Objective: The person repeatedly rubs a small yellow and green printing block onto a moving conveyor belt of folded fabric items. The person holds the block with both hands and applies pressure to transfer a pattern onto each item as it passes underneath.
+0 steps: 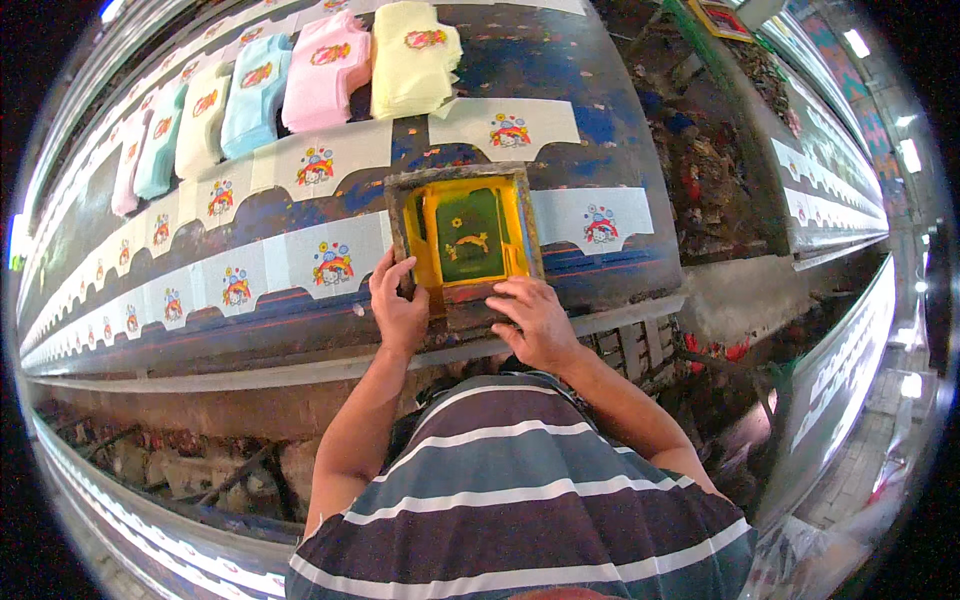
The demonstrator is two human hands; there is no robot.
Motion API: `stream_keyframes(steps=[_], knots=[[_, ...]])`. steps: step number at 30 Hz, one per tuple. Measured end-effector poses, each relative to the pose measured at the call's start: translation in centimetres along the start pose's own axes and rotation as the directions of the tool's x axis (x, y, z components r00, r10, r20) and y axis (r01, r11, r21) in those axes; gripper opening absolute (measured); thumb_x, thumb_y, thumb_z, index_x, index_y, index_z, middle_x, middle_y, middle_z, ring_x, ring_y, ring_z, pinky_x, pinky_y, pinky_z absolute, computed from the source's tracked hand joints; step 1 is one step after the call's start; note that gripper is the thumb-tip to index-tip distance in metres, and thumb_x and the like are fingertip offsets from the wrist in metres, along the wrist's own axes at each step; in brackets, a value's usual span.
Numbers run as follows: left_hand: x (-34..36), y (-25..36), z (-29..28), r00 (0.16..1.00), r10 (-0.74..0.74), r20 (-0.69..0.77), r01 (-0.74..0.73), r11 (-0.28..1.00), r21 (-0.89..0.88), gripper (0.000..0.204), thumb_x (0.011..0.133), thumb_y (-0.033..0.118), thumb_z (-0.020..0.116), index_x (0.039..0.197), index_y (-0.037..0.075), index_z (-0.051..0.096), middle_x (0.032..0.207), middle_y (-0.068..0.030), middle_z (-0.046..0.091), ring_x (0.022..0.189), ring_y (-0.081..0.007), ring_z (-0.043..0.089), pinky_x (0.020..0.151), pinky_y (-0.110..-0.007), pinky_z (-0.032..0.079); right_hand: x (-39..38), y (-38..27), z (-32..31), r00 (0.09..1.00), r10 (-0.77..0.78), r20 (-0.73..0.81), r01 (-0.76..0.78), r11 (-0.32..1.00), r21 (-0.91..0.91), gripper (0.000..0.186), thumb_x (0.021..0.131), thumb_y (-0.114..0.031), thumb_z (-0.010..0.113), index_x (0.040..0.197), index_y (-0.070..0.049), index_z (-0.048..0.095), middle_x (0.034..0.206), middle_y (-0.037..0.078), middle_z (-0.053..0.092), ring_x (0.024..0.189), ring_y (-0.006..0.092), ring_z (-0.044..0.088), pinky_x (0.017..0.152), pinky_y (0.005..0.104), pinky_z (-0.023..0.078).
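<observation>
A wooden-framed printing screen (532, 230) with yellow ink around a dark green stencil lies over a row of white fabric pieces on the long table. My left hand (400, 305) grips its left side near the lower corner, fingers bent over the frame. My right hand (530, 320) holds its near edge toward the right corner with curled fingers. On either side of the screen, white pieces (600, 215) carry small colourful cartoon prints, and another printed row (315, 150) runs just behind. What lies directly under the screen is hidden.
Stacks of pastel fabric pieces (325, 85) sit at the back left of the table (590, 70). Other long tables with white pieces (800, 190) stand beyond a cluttered gap on the right. The near table edge (220, 378) runs in front of me, above a dark lower structure.
</observation>
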State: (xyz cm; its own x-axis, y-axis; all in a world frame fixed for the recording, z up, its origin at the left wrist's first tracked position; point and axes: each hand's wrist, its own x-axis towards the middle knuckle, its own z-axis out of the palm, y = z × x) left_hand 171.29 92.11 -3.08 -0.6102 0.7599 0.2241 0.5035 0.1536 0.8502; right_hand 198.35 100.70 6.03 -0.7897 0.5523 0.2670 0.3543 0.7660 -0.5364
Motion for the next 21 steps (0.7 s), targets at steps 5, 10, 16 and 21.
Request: stream_keyframes(steps=[5,10,16,21], knots=[[0.6,1.7,-0.1,0.991,-0.129,-0.022,0.125,0.986,-0.112,0.037,0.081,-0.007,0.079,0.116,0.007,0.083,0.159,-0.022,0.068,0.147,-0.0397,0.062,0.123,-0.049,0.05,-3.3,2.6,-0.5,0.9,0.399,-0.173,-0.343,0.896,0.283,0.048,0.097,-0.01,0.084,0.144,-0.008,0.073,0.149,0.015,0.068,0.141,0.035,0.065,0.113,0.0478,0.057],[0.1,6.2,2.5,0.997,0.034,-0.064,-0.042,0.991,-0.125,0.031,0.082,-0.011,0.077,0.107,0.006,0.08,0.159,-0.0243,0.067,0.152,-0.0394,0.058,0.127,-0.049,0.045,-6.4,6.2,-1.8,0.853,0.506,-0.129,-0.38,0.771,0.512,0.046,0.101,-0.009,0.081,0.146,-0.008,0.073,0.151,0.013,0.069,0.136,0.0287,0.069,0.111,0.0439,0.059],[-0.5,10.8,12.2,0.991,0.12,-0.056,-0.125,0.986,-0.106,0.03,0.082,-0.011,0.075,0.107,0.007,0.08,0.159,-0.0239,0.066,0.153,-0.0404,0.056,0.131,-0.049,0.039,-10.7,12.7,-7.3,0.844,0.473,-0.255,-0.365,0.853,0.373,0.043,0.1,-0.005,0.08,0.143,-0.008,0.075,0.144,0.013,0.073,0.132,0.0288,0.072,0.11,0.0435,0.058],[-2.5,13.6,20.3,0.999,-0.045,-0.029,0.039,0.98,-0.195,0.029,0.081,-0.008,0.076,0.106,0.007,0.08,0.157,-0.0252,0.067,0.146,-0.0393,0.064,0.119,-0.044,0.052,-14.5,18.0,-11.7,0.806,0.519,-0.286,-0.39,0.828,0.403,0.044,0.092,-0.003,0.087,0.135,-0.007,0.077,0.137,0.015,0.077,0.133,0.0378,0.071,0.115,0.0467,0.056]])
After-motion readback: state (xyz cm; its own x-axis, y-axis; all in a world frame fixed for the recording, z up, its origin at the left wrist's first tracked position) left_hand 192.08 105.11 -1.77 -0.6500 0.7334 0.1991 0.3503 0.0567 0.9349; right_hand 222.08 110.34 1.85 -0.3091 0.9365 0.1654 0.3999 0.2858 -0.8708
